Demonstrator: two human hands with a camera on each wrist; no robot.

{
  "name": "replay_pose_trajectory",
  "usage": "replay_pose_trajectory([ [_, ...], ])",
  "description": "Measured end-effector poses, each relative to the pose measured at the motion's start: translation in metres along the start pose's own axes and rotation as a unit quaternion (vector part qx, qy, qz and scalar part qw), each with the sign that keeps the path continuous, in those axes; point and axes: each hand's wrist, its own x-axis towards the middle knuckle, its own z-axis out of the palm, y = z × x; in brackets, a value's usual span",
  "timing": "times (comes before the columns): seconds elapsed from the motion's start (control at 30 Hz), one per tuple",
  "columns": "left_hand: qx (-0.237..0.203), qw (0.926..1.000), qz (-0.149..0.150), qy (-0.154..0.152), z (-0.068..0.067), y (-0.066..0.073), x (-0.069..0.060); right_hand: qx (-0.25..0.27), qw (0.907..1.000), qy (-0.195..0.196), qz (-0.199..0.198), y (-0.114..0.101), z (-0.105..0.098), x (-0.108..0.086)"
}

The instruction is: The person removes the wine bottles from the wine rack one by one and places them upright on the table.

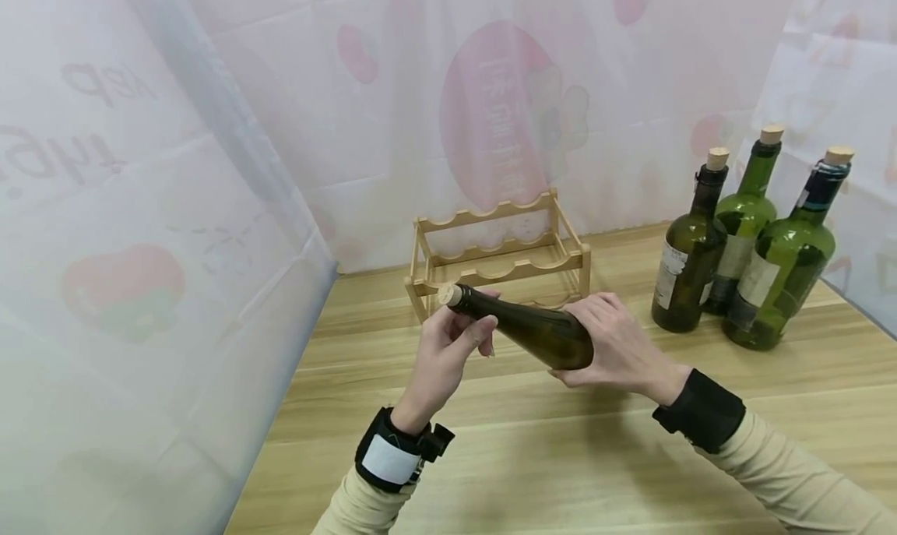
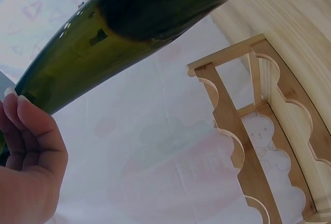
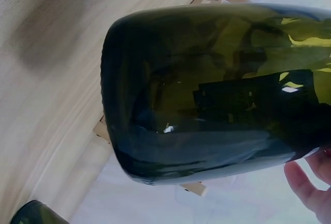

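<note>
A dark green wine bottle [image 1: 536, 329] with a cork [image 1: 450, 294] in its mouth is held tilted above the table, its neck pointing left. My left hand [image 1: 448, 344] pinches the neck just below the cork, thumb in front. Around the body, toward the base, my right hand [image 1: 617, 344] grips from the right. In the right wrist view the bottle's base and body [image 3: 207, 94] fill most of the picture, with fingertips at the lower right. Just behind the bottle stands a wooden wine rack [image 1: 504, 274] with scalloped rails; its front is partly hidden by the bottle and hands.
Three corked green bottles stand upright at the right: a darker one [image 1: 690, 247], one behind [image 1: 753, 184] and a lighter one [image 1: 785, 274]. Printed white curtains [image 1: 392, 114] hang at the back and sides of the wooden table [image 1: 504, 473].
</note>
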Motion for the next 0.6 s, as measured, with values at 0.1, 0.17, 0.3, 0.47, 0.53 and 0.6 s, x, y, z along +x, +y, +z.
replay_pose_trajectory([
  [0.1,-0.002,0.9999,-0.011,-0.002,0.002,0.0,0.002,0.001,1.0,-0.007,0.006,0.0,-0.002,-0.001],
  [0.17,-0.006,0.9998,-0.016,-0.003,0.004,0.0,0.003,0.005,0.9999,-0.011,0.011,0.001,-0.004,-0.002],
  [0.3,-0.014,0.9996,-0.023,-0.006,0.008,0.001,0.006,0.01,0.9997,-0.015,0.018,0.002,-0.007,-0.005],
  [0.47,-0.021,0.9995,-0.018,-0.012,0.011,0.0,0.01,0.005,0.9997,-0.01,0.02,0.006,-0.011,-0.009],
  [0.53,-0.023,0.9995,-0.017,-0.013,0.013,-0.001,0.012,0.003,0.9997,-0.009,0.022,0.008,-0.012,-0.01],
  [0.6,-0.025,0.9994,-0.018,-0.014,0.015,-0.002,0.014,0.001,0.9997,-0.008,0.023,0.009,-0.014,-0.01],
])
